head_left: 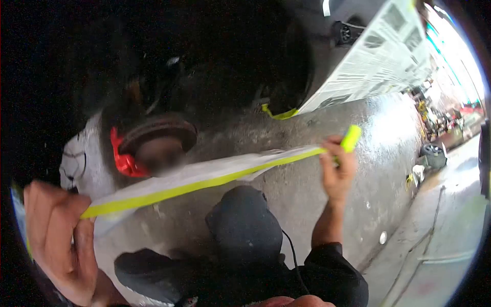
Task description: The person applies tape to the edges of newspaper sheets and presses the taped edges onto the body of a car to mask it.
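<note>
A strip of yellow-green masking tape (215, 180) stretches across the view between my two hands, with a thin whitish sheet (202, 168) along its upper edge. At the left, my left hand (61, 235) is closed, pinching the strip's end between thumb and fingers. My right hand (338, 169) grips the roll of masking tape (351, 138) at the other end. Beyond the strip are a rusty brake disc (162, 138), partly blurred, and a red brake caliper (124, 159) inside a dark wheel well.
Newspaper (378, 59) hangs at the upper right, with yellow-green tape (281, 114) near its lower corner. My knee (243, 220) is bent below the strip. A wheel (433, 152) and assorted clutter stand farther right on the concrete floor (286, 199).
</note>
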Demonstrator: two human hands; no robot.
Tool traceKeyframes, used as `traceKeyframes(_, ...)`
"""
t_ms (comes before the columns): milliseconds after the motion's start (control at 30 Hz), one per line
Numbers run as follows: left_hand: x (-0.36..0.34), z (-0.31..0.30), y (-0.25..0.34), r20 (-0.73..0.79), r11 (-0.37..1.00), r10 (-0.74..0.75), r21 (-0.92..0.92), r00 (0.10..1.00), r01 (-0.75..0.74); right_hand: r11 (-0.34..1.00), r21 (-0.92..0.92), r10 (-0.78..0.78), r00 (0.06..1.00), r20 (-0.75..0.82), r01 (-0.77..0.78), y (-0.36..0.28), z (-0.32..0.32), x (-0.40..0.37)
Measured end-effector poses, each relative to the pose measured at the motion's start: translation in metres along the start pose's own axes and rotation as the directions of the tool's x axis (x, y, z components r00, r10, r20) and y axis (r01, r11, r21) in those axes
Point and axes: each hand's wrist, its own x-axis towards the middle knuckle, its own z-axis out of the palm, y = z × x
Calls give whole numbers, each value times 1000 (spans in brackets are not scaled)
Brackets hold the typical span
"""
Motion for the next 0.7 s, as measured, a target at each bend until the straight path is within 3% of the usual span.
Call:
traceKeyframes(200, 35, 75, 22, -14, 935, 92, -343, 996, -91, 916, -363, -206, 977, -57, 172, 50, -95, 51)
traceKeyframes(333, 54, 150, 38, 5, 813, 121, -575, 993, -96, 926, -341, -197, 977, -79, 159, 76, -135, 83)
traceKeyframes(400, 61, 191, 44, 57, 702, 143, -710, 988, -61, 968, -218, -153, 981, -119, 125, 90, -141, 92)
traceKeyframes(467, 65, 238, 46, 27, 626, 113, -778, 993, -50, 961, -261, -132, 980, -149, 90, 85, -135, 98)
traceKeyframes(533, 63, 275, 48, 112, 521, 45, -850, 993, 72, 868, -461, -248, 965, -84, 183, 73, -127, 108)
traceKeyframes(633, 38, 338, 45, 157, 338, -19, -928, 987, 154, 767, -509, -444, 896, 18, 391, 48, -110, 112)
traceKeyframes(667, 31, 355, 47, 173, 277, -33, -945, 984, 175, 597, -622, -540, 827, 156, 507, 35, -109, 115)
traceKeyframes(700, 30, 364, 48, 189, 215, -33, -958, 981, 191, 589, -631, -560, 818, 132, 505, 15, -100, 117)
